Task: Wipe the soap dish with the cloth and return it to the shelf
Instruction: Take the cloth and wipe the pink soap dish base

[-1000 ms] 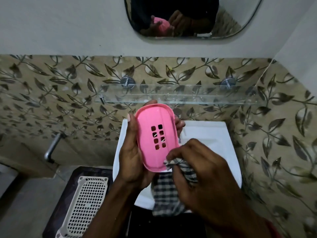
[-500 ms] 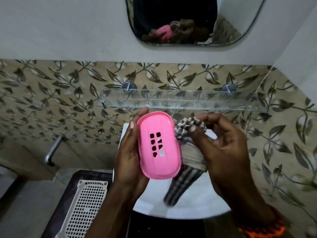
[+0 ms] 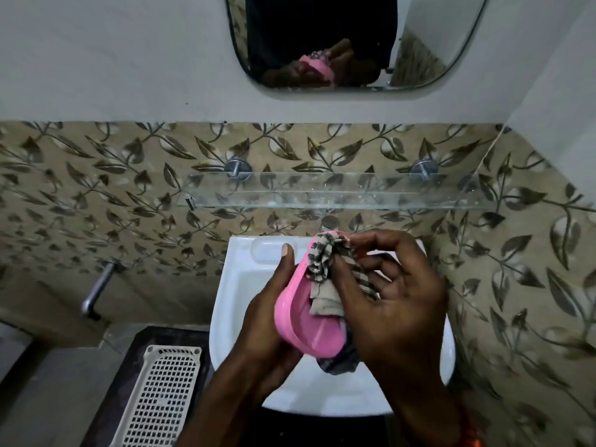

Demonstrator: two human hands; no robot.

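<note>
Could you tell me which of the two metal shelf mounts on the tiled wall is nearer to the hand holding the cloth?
The right-hand mount, above the right hand that pinches the checked cloth; the other mount sits further left.

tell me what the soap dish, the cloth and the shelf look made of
Soap dish: likely moulded plastic, smooth pink with a soft sheen. Cloth: woven fabric, striped or checked, matte, bunching into soft folds. Shelf: clear glass or perhaps acrylic; the leaf-patterned tiles show through it, and it hangs on metal pegs.
</note>
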